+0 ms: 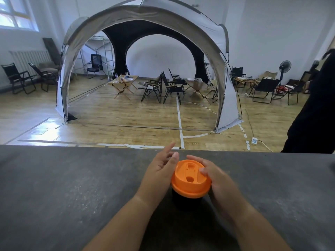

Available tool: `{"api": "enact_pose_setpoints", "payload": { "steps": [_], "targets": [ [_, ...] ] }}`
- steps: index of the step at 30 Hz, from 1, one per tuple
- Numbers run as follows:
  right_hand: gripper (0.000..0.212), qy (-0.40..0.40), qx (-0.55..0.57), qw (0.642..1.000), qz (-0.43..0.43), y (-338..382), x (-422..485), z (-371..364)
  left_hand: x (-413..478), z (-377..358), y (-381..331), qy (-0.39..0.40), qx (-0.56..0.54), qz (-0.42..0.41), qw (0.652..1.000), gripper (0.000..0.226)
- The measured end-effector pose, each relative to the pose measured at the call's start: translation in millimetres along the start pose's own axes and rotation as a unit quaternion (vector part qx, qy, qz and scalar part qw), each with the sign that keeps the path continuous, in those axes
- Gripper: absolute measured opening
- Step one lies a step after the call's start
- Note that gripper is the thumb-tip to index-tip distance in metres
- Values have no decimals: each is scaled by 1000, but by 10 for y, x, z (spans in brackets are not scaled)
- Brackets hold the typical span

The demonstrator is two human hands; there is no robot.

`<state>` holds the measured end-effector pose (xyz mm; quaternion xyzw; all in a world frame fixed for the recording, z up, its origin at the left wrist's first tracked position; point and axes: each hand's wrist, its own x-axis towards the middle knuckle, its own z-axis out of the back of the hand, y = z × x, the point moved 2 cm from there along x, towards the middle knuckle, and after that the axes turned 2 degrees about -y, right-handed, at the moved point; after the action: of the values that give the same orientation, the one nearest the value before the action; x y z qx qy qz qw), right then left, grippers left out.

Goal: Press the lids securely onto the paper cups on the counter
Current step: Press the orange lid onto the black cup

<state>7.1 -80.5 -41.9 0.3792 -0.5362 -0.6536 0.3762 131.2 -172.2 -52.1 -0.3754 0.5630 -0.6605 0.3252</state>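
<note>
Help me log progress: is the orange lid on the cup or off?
On. The orange lid covers the dark cup's mouth, its skirt wrapping the rim. Whether it is fully snapped down, cannot tell.

no readable text, labels or numbers anywhere

A grey dome tent stands on the wooden floor of the white-walled room, with folding chairs and a low wooden table inside. Far left, a bright window sits above a radiator; far right stands a fan.
</note>
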Motion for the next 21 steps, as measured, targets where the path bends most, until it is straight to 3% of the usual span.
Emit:
{"api": "enact_pose_setpoints", "payload": {
  "steps": [2, 5, 7, 11, 13, 18, 21],
  "targets": [
    [34, -21, 2, 1000, 6, -9, 56, -8, -22, -40, -26, 41, 0, 1, 999, 34],
    [18, -121, -2, 990, 69, -39, 36, 57, -81, -85, -14, 70, 31, -9, 997, 54],
    [41, -159, -15, 980, 121, -59, -22, 96, -107, -99, 11, 73, 31, -13, 997, 57],
    [91, -45, -46, 990, 127, -115, -55, 55, -131, -123, 62, 60, 1, -13, 998, 48],
    [104, -14, -100, 989, 113, -126, -39, 36, -131, -137, 77, 49, -18, -13, 999, 43],
    [84, -37, -165, 977, 130, -118, -15, 89, -131, -141, 109, 26, -15, -28, 999, 44],
    [52, -107, -137, 975, 142, -154, 25, 151, -90, -90, 135, -5, -13, -24, 1000, 57]
  ]
}}
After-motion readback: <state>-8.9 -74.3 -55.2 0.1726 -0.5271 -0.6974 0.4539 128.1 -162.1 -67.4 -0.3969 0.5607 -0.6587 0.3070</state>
